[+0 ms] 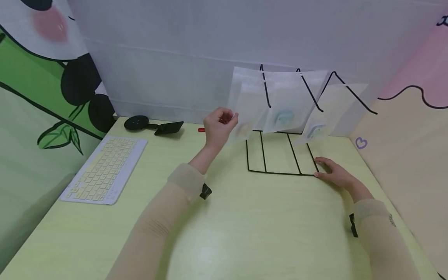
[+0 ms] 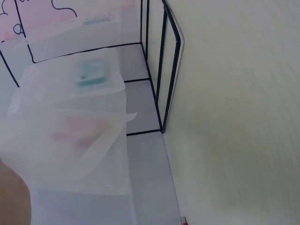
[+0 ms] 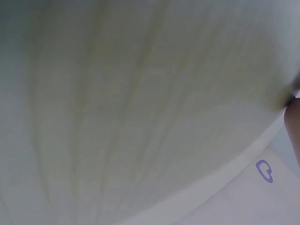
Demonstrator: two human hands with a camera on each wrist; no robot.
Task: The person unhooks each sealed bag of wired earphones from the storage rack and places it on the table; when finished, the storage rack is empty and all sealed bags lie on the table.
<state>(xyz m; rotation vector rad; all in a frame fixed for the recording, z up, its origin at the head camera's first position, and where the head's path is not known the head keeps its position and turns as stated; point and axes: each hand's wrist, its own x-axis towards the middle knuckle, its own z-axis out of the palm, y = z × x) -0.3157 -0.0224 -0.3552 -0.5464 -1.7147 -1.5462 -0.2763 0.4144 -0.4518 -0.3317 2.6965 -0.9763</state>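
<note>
A black wire rack [image 1: 273,172] stands on the table against the back cloth, with several peaked uprights. Translucent white bags lean in it: a left bag [image 1: 246,97] with a faint pink-orange print, a middle bag [image 1: 297,93] with a teal print, and a right bag [image 1: 336,112] with a blue-green print. My left hand [image 1: 219,126] pinches the left bag near its outer edge; in the left wrist view that pink-printed bag [image 2: 79,140] bends up toward the hand. At the rack's front right corner, my right hand [image 1: 336,173] holds the base wire between thumb and fingers.
On the left of the table [image 1: 224,225] lies a white keyboard [image 1: 105,167]. Behind it are a round black object with a flat black piece [image 1: 154,125] and a small red item [image 1: 201,130]. Printed cloth walls [image 1: 157,70] close off the back and sides.
</note>
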